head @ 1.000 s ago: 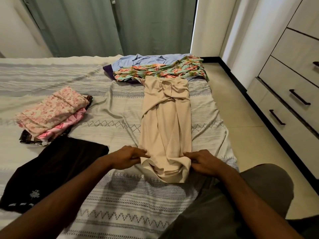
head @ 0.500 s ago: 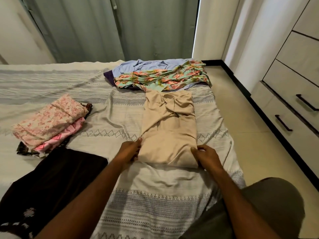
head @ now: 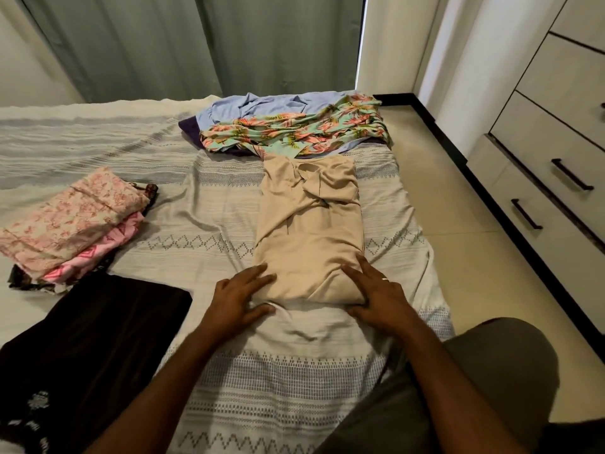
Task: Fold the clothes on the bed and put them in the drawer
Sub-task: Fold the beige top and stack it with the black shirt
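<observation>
- The bed (head: 203, 204), under a pale patterned cover, fills most of the room before me
- The drawer unit (head: 556, 152) stands at about 3 o'clock, its drawers closed, dark handles showing
- A black garment (head: 88, 332) lies flat at 8 o'clock, near the bed's left edge
- The beige garment (head: 311, 231) lies folded into a long strip at the centre of the bed
- An unfolded heap, the floral garment (head: 294, 132) over a light blue one (head: 262, 104), sits at 12 o'clock, touching the beige strip's far end
- The folded pink stack (head: 72, 224) rests at 9 o'clock
- The left hand (head: 237, 296) lies flat, fingers straight, on the beige strip's near left corner
- The right hand (head: 376, 290) presses flat on the near right corner, gripping nothing
</observation>
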A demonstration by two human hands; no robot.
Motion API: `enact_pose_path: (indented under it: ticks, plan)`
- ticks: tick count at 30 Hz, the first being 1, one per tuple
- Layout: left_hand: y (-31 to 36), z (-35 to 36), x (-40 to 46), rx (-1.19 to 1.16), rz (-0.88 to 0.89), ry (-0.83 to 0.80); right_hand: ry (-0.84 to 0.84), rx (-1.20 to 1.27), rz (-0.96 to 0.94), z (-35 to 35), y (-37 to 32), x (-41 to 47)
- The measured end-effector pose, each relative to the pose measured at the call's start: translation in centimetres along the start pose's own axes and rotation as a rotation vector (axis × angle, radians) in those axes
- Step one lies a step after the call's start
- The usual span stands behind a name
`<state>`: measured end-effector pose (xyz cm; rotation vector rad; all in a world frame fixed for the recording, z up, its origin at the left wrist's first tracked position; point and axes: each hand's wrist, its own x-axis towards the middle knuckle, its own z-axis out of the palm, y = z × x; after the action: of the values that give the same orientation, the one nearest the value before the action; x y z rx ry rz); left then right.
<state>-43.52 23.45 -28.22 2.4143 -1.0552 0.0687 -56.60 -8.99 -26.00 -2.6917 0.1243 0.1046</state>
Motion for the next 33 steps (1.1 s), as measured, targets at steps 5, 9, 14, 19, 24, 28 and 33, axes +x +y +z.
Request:
enact_pose_path:
  ticks: [5, 9, 14, 19, 24, 28, 33]
  plan:
    - [-1.8, -1.3, 1.6, -0.216, 0.035, -0.001, -0.029, -0.102, 0.009, 0.1, -0.4, 0.2]
    - [-1.5, -2.9, 1.9, 0.027, 0.146, -0.033, 0.166, 0.302, -0.151, -1.1, -0.2, -0.4]
    - [1.6, -8.0, 2.8, -0.227, 0.122, -0.143, 0.281, 0.589, -0.124, -5.3, -1.4, -1.5]
    - [3.4, -11.5, 3.3, -0.611, -0.082, -0.651, -0.069, 0.749, -0.084, -8.2, -1.8, -3.3]
    - [3.8, -12.3, 4.8, -0.808, -0.132, -0.621, -0.145, 0.872, -0.077, -10.4, -2.1, -3.4]
    - [3.4, -12.8, 7.9, -0.823, -0.174, -0.515, -0.015, 0.856, -0.046, -11.3, -2.1, 0.1]
    - [2.7, -13.6, 14.1, -0.762, -0.221, -0.394, 0.167, 0.76, -0.013, -13.9, -1.2, 6.7]
